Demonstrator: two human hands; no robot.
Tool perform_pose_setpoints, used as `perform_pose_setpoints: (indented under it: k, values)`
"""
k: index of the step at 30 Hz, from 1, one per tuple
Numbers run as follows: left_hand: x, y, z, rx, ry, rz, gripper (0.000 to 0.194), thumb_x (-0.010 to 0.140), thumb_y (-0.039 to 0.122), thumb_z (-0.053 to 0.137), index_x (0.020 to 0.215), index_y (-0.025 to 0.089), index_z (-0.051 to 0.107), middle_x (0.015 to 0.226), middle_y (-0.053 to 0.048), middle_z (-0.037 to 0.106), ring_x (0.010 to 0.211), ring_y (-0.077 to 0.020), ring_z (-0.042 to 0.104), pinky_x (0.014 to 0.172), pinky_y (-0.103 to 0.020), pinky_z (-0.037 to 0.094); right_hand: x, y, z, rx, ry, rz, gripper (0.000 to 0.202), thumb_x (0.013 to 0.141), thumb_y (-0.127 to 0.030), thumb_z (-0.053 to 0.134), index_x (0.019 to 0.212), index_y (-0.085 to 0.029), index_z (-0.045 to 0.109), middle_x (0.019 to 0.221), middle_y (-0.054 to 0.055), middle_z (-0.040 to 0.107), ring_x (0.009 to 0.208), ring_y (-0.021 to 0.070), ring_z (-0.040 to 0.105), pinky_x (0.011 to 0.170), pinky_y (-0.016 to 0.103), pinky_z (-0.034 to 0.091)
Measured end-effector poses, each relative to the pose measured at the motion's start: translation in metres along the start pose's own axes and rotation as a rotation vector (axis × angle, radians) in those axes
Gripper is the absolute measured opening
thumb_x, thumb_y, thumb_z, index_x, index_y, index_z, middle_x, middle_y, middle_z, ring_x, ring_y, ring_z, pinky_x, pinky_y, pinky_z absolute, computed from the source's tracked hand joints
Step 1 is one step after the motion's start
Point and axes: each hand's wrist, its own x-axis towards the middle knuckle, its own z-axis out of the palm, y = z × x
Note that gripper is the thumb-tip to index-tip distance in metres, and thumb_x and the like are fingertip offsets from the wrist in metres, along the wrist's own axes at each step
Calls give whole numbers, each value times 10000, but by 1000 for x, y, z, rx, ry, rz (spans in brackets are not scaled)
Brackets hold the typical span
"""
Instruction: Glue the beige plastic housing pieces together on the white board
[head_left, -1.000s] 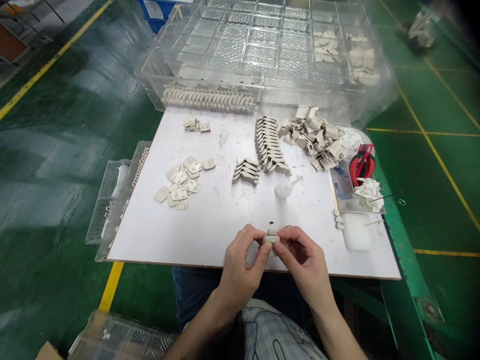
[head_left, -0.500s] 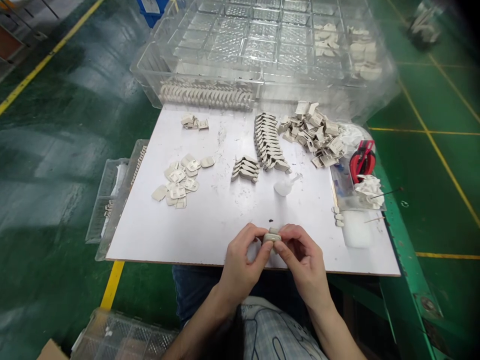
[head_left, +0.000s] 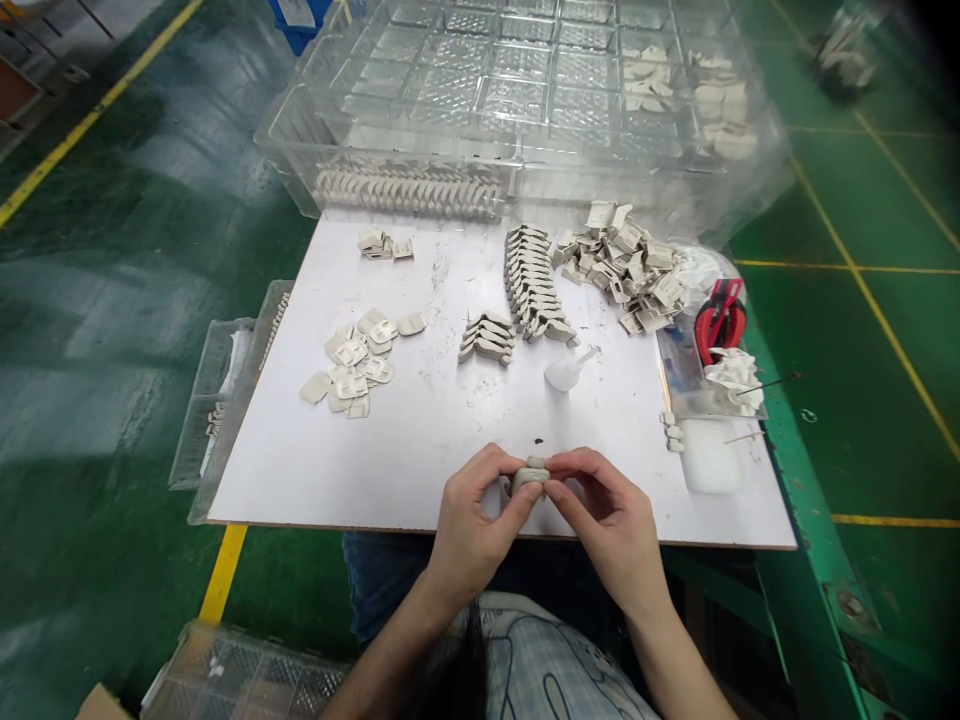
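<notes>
Between my fingertips, close to the front edge of the white board (head_left: 375, 490), is a small beige plastic part (head_left: 533, 477). My left hand (head_left: 480, 510) pinches its left side and my right hand (head_left: 604, 510) grips the right side, both with thumb and fingers closed. The fingers cover much of the part. Just beyond it lies a tiny dark speck (head_left: 538, 441). A small white squeeze bottle (head_left: 562, 375) with a thin nozzle stands farther off, beside a short stack of angled beige parts (head_left: 487, 338) and a longer row of them (head_left: 536, 285).
Flat beige pieces (head_left: 351, 365) lie loosely at left. A heap of beige clips (head_left: 626, 262) is at the back right, near red-handled pliers (head_left: 720, 325). A white foam block (head_left: 711, 456) sits at front right. Clear compartment trays (head_left: 420, 150) border the back.
Both hands stay on the beige part and have shifted it slightly left, turning it a little. The whole view has also drifted slightly. Other things on the board look unmoved.
</notes>
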Motion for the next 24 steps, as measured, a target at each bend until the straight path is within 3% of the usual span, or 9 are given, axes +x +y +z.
perform_pose_setpoints:
  k: [2,6,8,12,18,21,24]
  values:
    - [0,-1,1,-6,34,31,99,915,243,630,828,198,646,768,9,581,720,-133,548,661,-254,433,-1,-6,-16,-77,155,-77,111,905,-265,691,1009,-272,727,863,-10,715,830,143,680,763,264,544]
    - [1,-4,0,-58,71,34,97,920,227,623,826,213,636,767,14,568,732,-131,543,664,-242,440,13,-17,-78,-227,811,-364,88,878,-267,715,944,-228,757,817,5,681,734,148,640,728,314,507]
    - [2,-5,0,-68,62,23,98,920,234,626,825,218,643,769,12,566,734,-134,539,653,-240,439,26,-16,-113,-336,935,-451,106,846,-318,746,876,-218,759,794,14,659,712,165,616,716,349,496]
    - [1,-6,-1,-48,59,16,101,920,256,631,828,217,645,783,2,567,755,-144,546,657,-247,445,50,-2,-158,-719,757,-359,161,858,-371,714,876,-221,769,856,47,640,843,217,613,751,382,493]
    - [0,-7,-1,0,54,8,128,929,283,619,833,201,644,788,-14,563,755,-161,550,658,-273,452,70,17,-161,-878,554,-354,165,868,-378,699,933,-247,776,975,61,620,959,246,580,838,416,483]
    - [1,-7,-1,4,45,7,127,929,284,618,833,203,641,790,-17,561,755,-163,552,646,-278,446,72,13,-165,-825,583,-401,106,852,-351,726,841,-250,757,913,61,634,914,252,585,823,425,467]
    - [1,-5,0,1,55,11,129,924,277,620,821,203,640,775,-13,561,738,-159,548,634,-278,440,63,2,-173,-603,754,-454,130,872,-382,697,842,-256,707,924,80,615,969,272,586,808,421,453]
